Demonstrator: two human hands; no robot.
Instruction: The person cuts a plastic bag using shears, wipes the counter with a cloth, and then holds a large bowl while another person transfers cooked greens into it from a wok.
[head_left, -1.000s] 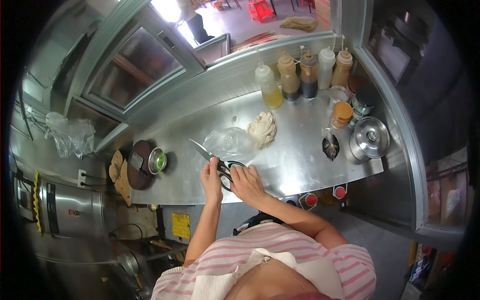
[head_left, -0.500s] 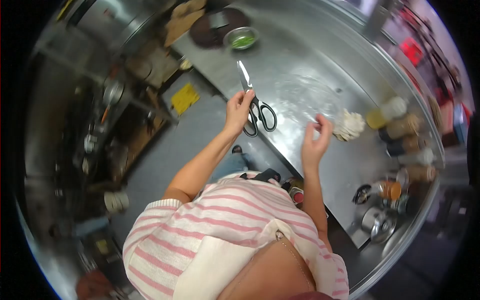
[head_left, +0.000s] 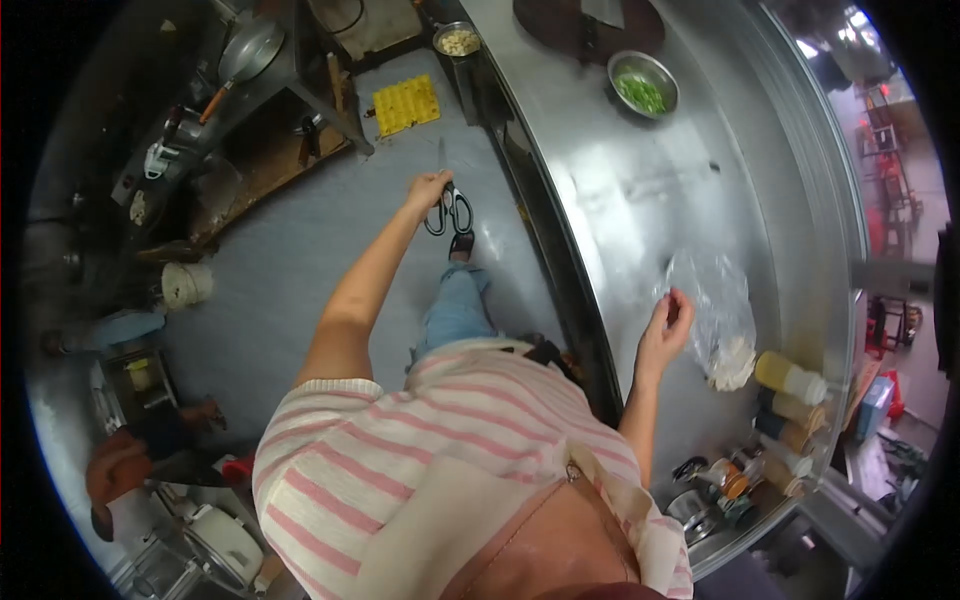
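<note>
My left hand [head_left: 428, 189] is out over the floor, closed around the blade end of black-handled kitchen scissors [head_left: 457, 210]. Their looped handles hang toward me, while a thin blade shows faintly beyond my fingers. Above the steel counter, my right hand [head_left: 664, 335] has loosely curled fingers with the thumb a little apart, and nothing shows in it. Its fingertips overlap the near edge of a clear plastic bag [head_left: 712, 295] in this view. At the bag's lower end sits a pale, lumpy bundle [head_left: 734, 364].
A metal bowl of chopped greens [head_left: 642, 86] stands on the steel counter [head_left: 600, 180], below a dark round board [head_left: 560, 25]. Several bottles [head_left: 790, 378] line the counter's right side. A yellow tray [head_left: 405, 104] lies on the floor; another person [head_left: 125, 465] is at lower left.
My view has swung, so the counter and bowl sit further right. My left hand, still gripping the scissors, is now over the floor. My right hand appears beside the plastic bag.
</note>
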